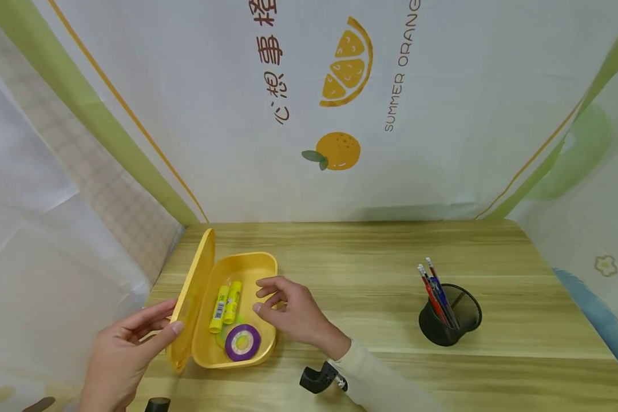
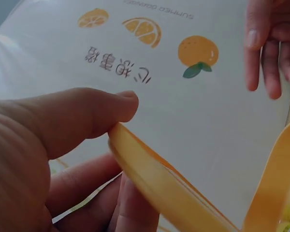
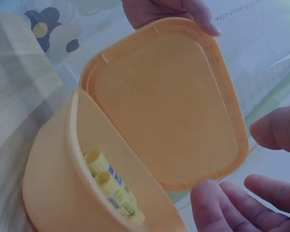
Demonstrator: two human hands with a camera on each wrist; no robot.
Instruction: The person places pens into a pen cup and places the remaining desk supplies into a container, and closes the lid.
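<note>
On the left of the table sits a yellow plastic box (image 1: 201,359), its hinged lid (image 1: 194,297) standing nearly upright on the left side. My left hand (image 1: 126,349) pinches the lid's edge between thumb and fingers, which the left wrist view shows closely. Over the box's right side hovers my right hand (image 1: 293,309), fingers loosely bent and nothing between them. Inside the box lie two yellow glue sticks (image 1: 218,309), side by side, and a purple roll of tape (image 1: 242,342). Something yellow-green (image 1: 220,339) lies partly hidden beneath these.
A black mesh pen holder (image 1: 445,335) with several pens and pencils (image 1: 435,294) stands on the right of the wooden table (image 1: 350,274). White cloth (image 1: 417,171) printed with oranges hangs behind the table, with more cloth at both sides.
</note>
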